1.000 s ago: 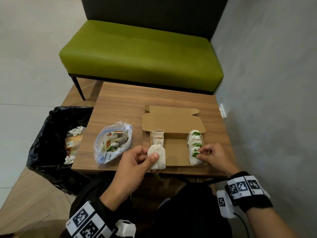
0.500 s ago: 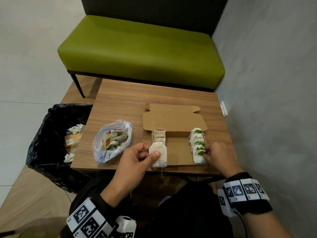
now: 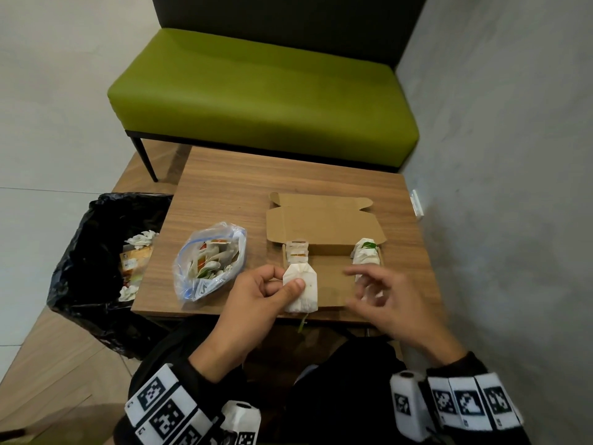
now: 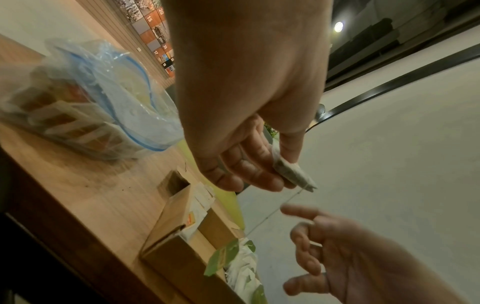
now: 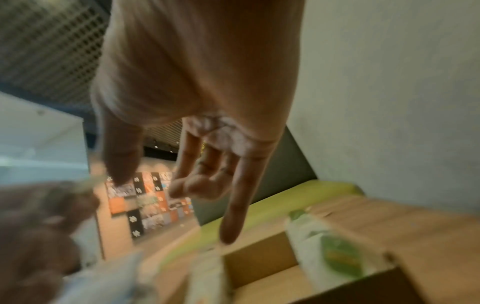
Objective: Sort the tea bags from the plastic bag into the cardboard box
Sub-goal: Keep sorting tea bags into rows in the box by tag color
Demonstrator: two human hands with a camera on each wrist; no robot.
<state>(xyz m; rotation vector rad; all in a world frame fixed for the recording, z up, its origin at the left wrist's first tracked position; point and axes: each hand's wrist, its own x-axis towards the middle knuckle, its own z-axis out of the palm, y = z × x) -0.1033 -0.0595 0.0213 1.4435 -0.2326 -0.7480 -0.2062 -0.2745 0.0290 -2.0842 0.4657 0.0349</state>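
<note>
Between the left hand's (image 3: 256, 293) thumb and fingers (image 4: 262, 174) a tea bag (image 3: 303, 292) was pinched, just over the near left corner of the cardboard box (image 3: 330, 277). Beside it the right hand (image 3: 388, 300) hovered loose-fingered, holding nothing. Its dangling string (image 4: 275, 211) could snag those fingers and tug the tea bag outside the box. More waited in the plastic bag (image 3: 211, 261).
</note>
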